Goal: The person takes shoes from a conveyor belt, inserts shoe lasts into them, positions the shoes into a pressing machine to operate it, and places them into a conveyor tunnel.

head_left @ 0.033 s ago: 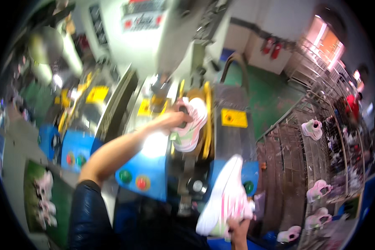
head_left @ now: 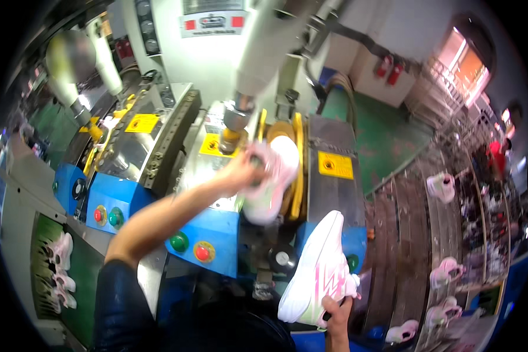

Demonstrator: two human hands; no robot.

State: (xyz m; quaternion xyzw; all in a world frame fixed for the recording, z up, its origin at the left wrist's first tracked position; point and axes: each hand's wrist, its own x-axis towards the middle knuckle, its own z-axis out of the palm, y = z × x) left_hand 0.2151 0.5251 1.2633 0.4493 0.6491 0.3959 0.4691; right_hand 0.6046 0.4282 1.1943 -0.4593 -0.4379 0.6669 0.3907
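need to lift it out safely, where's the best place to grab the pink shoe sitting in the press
Probably the heel end, from the near side. The pink shoe sits sole-up between the yellow guides, under the ram, so the top and sides look boxed in. The left hand already grips it from the left; the right hand holds a white shoe.

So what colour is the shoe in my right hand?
The sneaker is white with pink stripes on its side, seen in the head view.

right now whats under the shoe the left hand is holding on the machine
The left hand grips a pink and white shoe set in the machine's yellow-edged slot. Dark machine parts show just below it; whatever the shoe sits on is covered by the shoe itself.
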